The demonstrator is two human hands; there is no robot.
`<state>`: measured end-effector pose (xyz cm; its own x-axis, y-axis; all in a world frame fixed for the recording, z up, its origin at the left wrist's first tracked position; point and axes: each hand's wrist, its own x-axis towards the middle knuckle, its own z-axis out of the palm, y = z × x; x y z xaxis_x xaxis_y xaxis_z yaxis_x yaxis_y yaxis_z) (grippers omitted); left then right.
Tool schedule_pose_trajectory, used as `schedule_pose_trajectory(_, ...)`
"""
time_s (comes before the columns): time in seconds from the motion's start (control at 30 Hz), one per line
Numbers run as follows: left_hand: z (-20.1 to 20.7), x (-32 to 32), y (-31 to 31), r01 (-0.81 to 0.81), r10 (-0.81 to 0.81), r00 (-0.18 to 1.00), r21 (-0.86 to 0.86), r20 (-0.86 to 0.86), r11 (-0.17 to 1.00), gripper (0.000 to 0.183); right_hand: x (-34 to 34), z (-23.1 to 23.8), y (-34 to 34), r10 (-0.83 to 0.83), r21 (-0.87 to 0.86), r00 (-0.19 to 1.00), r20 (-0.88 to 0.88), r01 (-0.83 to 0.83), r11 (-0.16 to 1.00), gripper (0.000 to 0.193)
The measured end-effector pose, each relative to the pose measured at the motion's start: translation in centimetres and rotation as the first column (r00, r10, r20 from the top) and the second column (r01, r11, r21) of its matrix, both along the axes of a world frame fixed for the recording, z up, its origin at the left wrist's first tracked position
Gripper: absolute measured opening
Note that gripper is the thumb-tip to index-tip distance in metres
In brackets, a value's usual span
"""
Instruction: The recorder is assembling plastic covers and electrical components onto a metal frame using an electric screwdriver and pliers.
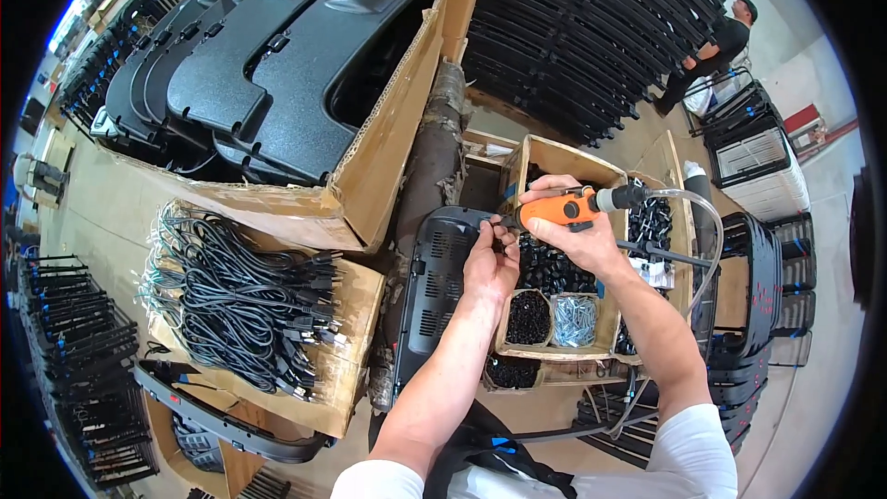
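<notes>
My right hand [591,245] is wrapped round an orange screwdriver [562,210] with a black and grey rear end and a clear hose. The tool lies nearly level, its tip pointing left. At that tip my left hand [490,270] has its fingers drawn together; whatever is between them is too small to make out. Both hands are by the upper right corner of a black plastic cover [432,286] with vent slots, which rests on a worn, padded beam [431,148]. The left forearm partly hides the cover's lower right side.
A divided wooden box [525,351] holds black parts, black screws [528,317] and silver screws [574,321]. Bundled black cables [249,300] lie on cardboard at left. Behind stands a large carton [370,176] of black covers. A person [725,48] stands at far right, near stacked black frames [582,28].
</notes>
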<state>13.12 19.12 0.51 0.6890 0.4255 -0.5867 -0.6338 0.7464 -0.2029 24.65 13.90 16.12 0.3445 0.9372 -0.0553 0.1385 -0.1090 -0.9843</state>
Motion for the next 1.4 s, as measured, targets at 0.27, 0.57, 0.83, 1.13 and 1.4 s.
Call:
schedule_pose_trajectory(0.27, 0.1, -1.2, 1.8, 0.03, -0.034, 0.997, 0.054, 0.075, 0.998, 0.024, -0.6, 0.5, 1.8, 0.035, 0.0, 0.997, 0.073, -0.035, 0.999, 0.048)
schedule_pose_trajectory(0.57, 1.3, -1.5, 2.5, 0.063, -0.061, 0.998, 0.103, -0.018, 0.993, 0.032, -2.0, -1.0, 3.5, 0.028, 0.016, 0.994, 0.105, -0.03, 0.999, 0.051)
schedule_pose_trajectory(0.83, 2.9, -4.9, -1.8, 0.273, -0.233, 0.96, 0.326, -0.157, 0.905, 0.027, -2.4, -2.9, 5.7, 0.027, 0.001, 0.993, 0.116, -0.027, 1.0, 0.046)
schedule_pose_trajectory(1.13, 1.9, -7.3, -3.0, 0.298, -0.214, 0.939, 0.329, -0.267, 0.896, 0.019, -3.0, -2.6, 6.4, 0.081, -0.046, 0.964, 0.255, -0.072, 0.996, 0.034)
schedule_pose_trajectory(1.4, 2.4, -8.4, -2.4, 0.298, -0.202, 0.944, 0.409, -0.262, 0.863, 0.02, -3.2, -1.9, 7.8, 0.153, -0.112, 0.943, 0.297, -0.125, 0.986, 0.033)
